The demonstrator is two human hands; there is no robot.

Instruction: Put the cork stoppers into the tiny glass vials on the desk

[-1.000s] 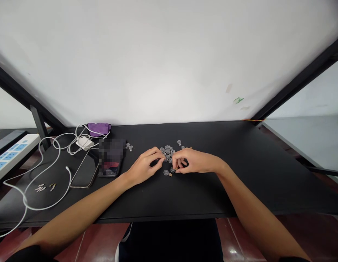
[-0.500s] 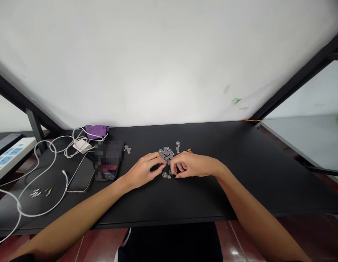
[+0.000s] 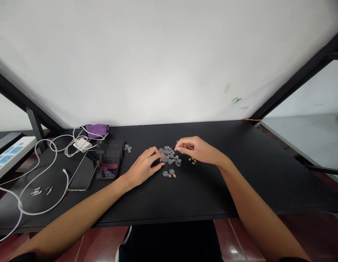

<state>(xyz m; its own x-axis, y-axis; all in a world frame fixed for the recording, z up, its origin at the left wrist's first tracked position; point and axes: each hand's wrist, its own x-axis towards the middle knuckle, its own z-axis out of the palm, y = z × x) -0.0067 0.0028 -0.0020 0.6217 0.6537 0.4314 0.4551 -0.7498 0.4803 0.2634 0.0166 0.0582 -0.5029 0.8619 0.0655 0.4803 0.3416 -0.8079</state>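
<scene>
A pile of small clear glass bottles point(image 3: 171, 155) lies on the black table. At the pile's left edge my left hand point(image 3: 143, 165) is closed, with a glass bottle point(image 3: 164, 160) between thumb and fingers. My right hand point(image 3: 199, 149) is raised over the pile's upper right, fingertips pinched together; what they hold, if anything, I cannot make out. Below the pile, two round bottles with cork stoppers point(image 3: 169, 174) lie side by side. Several loose corks point(image 3: 193, 160) sit under my right hand. Another bottle beyond the right fingertips is mostly hidden.
More small clear pieces point(image 3: 128, 148) lie left of the pile. Further left are a dark phone point(image 3: 110, 171), another phone point(image 3: 83, 174), a white cable point(image 3: 46, 213) with a charger point(image 3: 83, 145), a purple pouch point(image 3: 97, 131) and small metallic pieces point(image 3: 36, 191). A white wall stands behind.
My right hand has lifted away from the stoppered bottles and moved up and right, uncovering both of them and the corks. A bottle now shows in my left fingers.
</scene>
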